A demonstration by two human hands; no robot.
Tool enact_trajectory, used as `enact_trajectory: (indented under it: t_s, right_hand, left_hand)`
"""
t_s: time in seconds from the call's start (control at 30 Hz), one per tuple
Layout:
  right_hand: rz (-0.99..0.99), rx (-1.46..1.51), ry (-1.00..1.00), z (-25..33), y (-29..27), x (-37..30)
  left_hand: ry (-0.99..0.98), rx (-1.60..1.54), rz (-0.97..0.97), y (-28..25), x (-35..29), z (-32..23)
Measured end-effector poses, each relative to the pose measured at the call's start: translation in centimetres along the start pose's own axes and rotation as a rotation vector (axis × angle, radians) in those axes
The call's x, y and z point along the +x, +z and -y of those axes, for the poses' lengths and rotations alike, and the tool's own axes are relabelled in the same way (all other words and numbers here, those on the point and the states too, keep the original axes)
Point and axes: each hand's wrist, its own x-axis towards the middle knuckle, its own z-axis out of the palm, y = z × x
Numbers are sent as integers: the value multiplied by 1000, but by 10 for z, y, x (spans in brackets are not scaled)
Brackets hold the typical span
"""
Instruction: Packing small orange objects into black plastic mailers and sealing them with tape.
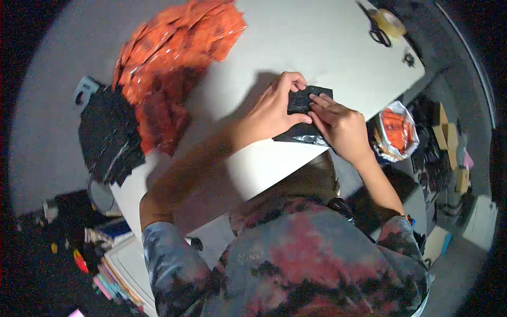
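On the white table (296,42), a small black plastic package (300,100) lies between my two hands, with a shiny loose flap (306,136) spreading below it toward the table's near edge. My left hand (277,108) curls around the package's left side, index finger at its top corner and thumb at its lower edge. From the right, my right hand (338,119) rests its outstretched fingers flat on the package's upper face. The contents of the package are hidden.
A large heap of orange plastic bags (174,42) covers the table's far left, beside black plastic bags (108,132). Black-handled scissors (379,37) and a tape roll (391,24) lie at the far right corner. Past the right edge stands a white-lined bin (412,140) holding orange packages.
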Motion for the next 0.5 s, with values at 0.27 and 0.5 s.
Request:
enact_trajectory:
  t_s: [0.27,0.5]
  right_hand:
    - [-41,366,334,0,-17,-9]
    - [-324,864,636,-10,-21,16]
  left_hand:
    - [75,-85,54,4,1,8]
    - [94,-26,88,1,3,9]
